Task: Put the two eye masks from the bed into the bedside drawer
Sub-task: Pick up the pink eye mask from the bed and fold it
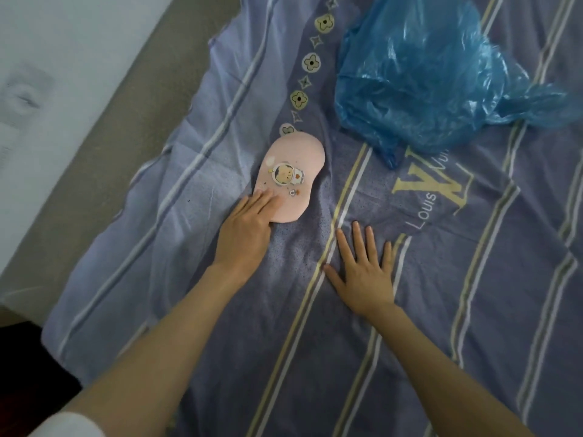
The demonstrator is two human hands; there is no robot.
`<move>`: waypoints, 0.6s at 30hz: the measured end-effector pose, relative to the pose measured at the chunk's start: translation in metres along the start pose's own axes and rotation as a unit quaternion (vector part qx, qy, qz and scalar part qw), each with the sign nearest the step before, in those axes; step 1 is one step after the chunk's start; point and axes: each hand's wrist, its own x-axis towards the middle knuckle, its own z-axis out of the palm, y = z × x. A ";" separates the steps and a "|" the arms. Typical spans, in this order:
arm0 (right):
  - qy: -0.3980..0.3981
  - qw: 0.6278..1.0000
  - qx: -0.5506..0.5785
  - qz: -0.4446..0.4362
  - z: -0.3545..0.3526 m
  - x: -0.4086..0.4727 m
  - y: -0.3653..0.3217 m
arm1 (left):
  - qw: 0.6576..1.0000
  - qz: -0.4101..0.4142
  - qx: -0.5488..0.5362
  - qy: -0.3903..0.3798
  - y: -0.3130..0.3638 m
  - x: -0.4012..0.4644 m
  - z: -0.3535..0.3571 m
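A pink eye mask (295, 162) with a small cartoon astronaut printed on it lies flat on the blue striped bedsheet (315, 342), near the middle of the view. My left hand (247, 230) rests with its fingertips on the mask's near end, fingers stretched out, not gripping it. My right hand (362, 269) lies flat on the sheet to the right of the mask, fingers spread, holding nothing. Only one eye mask is in sight. No drawer is in view.
A crumpled blue plastic bag (426, 74) lies on the sheet beyond and to the right of the mask. The sheet's left edge leaves a grey strip of mattress (104, 137) bare, with a white wall (47, 58) beyond it. Dark floor shows at lower left.
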 end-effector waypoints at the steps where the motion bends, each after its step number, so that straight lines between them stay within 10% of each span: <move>1: -0.019 0.999 0.041 0.005 -0.008 -0.003 -0.003 | 1.000 -0.008 -0.022 -0.003 0.004 -0.011 -0.009; 9: 0.101 0.974 0.175 -0.101 -0.090 -0.079 -0.086 | 0.996 -0.022 -0.089 -0.004 0.032 -0.117 -0.102; 18: -0.026 0.938 0.332 -0.096 -0.130 -0.205 -0.195 | 0.991 -0.026 -0.103 0.078 0.032 -0.286 -0.221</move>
